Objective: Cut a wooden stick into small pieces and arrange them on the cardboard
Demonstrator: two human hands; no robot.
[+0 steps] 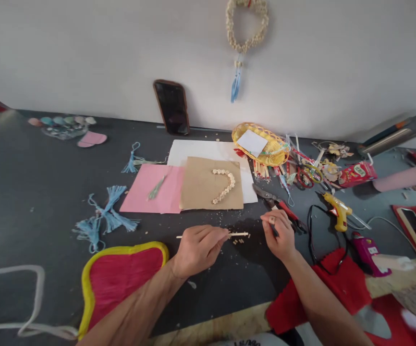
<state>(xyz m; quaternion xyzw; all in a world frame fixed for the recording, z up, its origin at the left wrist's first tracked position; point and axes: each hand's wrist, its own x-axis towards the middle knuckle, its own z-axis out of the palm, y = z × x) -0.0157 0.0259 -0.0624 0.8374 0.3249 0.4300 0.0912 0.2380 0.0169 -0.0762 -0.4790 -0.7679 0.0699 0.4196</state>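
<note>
My left hand [201, 250] is closed around a thin pale stick [242, 234], which pokes out on both sides of the fist. Small cut bits of stick [239, 241] lie on the dark table below its right end. My right hand [279, 234], to the right, has its fingers curled in a pinch, with a small pale piece [272, 220] at the fingertips. Just behind that hand are red-handled pliers [287, 209], partly hidden by it. Ahead of both hands, a curved chain of pale pieces [231, 182] rests on brown card [201, 185].
Pink paper [136, 197] with a small tassel adjoins the card; blue tassels [110, 211] lie left. A yellow basket [278, 156], scissors [311, 175] and a yellow glue gun [339, 211] stand right. A phone [172, 108] leans on the wall, and a beaded heart [229, 29] hangs there.
</note>
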